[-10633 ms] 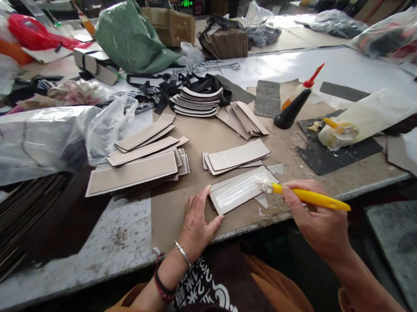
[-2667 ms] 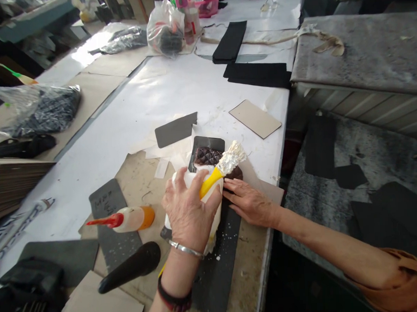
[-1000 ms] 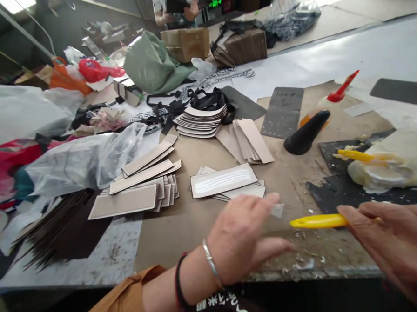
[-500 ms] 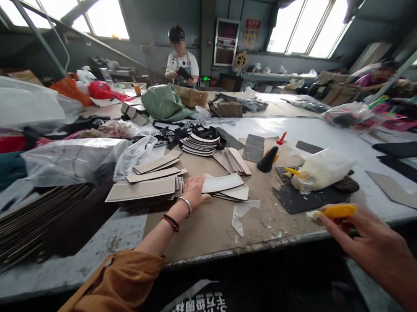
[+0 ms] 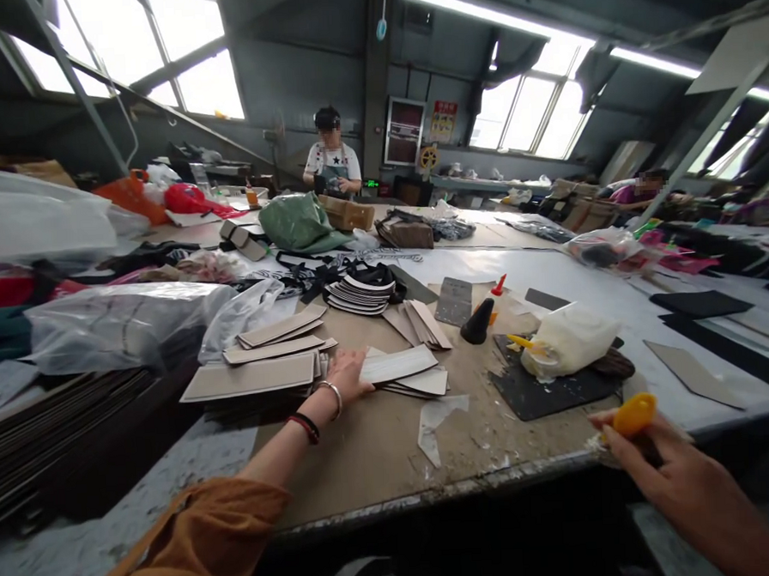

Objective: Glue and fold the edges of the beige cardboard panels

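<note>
My left hand (image 5: pixel 349 375) reaches across the table and rests on the end of the top card piece (image 5: pixel 398 364) of a small stack, fingers closed on its edge. My right hand (image 5: pixel 665 467) hovers off the table's near edge, closed round a yellow-handled glue brush (image 5: pixel 632 415). A white glue bag (image 5: pixel 571 338) with another yellow brush in it lies on a dark mat (image 5: pixel 557 389) to the right of the stack.
A bigger pile of card strips (image 5: pixel 260 368), clear plastic bags (image 5: pixel 122 323) and dark sheets (image 5: pixel 50 434) lie to the left. A black cone (image 5: pixel 477 322), a red-tipped bottle (image 5: pixel 496 292) and curved pieces (image 5: pixel 359 294) lie further back. A torn film scrap (image 5: pixel 433 419) lies near. People stand at the far end.
My head has lifted, so the whole workshop shows. My left hand went from the near edge out to the small card stack. My right hand with the brush drew back off the table.
</note>
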`<state>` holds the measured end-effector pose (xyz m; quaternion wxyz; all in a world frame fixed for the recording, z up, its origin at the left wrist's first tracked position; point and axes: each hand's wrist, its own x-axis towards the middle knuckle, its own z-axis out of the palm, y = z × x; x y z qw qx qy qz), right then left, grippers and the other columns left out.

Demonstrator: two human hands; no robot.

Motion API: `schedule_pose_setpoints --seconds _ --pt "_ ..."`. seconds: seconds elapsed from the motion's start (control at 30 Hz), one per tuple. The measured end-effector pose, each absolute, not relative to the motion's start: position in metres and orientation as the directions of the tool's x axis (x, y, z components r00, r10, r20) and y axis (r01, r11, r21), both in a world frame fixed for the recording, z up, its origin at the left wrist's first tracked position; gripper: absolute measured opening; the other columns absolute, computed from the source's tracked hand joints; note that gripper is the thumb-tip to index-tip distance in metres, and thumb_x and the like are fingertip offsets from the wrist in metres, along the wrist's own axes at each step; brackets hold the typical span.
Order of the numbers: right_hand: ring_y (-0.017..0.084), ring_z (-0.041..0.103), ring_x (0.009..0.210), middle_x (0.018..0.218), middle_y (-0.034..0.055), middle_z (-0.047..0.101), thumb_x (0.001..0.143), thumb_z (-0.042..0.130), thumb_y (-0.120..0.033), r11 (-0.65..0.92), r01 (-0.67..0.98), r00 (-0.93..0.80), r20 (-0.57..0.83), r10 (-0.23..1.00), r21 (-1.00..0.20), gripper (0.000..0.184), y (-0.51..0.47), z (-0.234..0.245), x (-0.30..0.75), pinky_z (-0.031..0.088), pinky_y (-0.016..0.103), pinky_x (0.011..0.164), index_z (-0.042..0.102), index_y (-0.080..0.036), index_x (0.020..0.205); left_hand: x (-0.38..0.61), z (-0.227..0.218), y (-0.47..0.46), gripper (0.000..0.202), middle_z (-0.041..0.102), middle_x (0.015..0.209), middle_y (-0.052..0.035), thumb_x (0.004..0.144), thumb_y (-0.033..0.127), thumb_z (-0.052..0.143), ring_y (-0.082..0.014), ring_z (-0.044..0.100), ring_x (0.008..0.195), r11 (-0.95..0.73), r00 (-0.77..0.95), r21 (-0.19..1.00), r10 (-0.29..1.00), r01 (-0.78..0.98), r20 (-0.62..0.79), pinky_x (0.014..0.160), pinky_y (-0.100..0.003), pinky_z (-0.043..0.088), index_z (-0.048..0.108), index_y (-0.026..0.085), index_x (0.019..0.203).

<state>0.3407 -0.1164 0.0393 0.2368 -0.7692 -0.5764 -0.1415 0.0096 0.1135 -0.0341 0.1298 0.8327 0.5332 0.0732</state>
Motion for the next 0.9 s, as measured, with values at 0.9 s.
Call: schedule_pose_setpoints --seconds 0.9 --pt "0.019 0.060 0.069 0.079 0.0094 0.066 0.084 0.048 -0.019 0.030 0.990 -0.051 0.154 0.987 0.137 0.014 0.136 -0.047 0.304 0.033 0.027 0.059 0.062 -0.014 0.085 -0.019 -0.091 0.018 0.082 0.054 0.122 -0.0113 0.056 0.025 0.077 -0.0308 0.047 0.112 -0.396 0.507 0.709 0.860 0.583 0.063 0.097 -0.045 0.041 0.043 0.026 0.131"
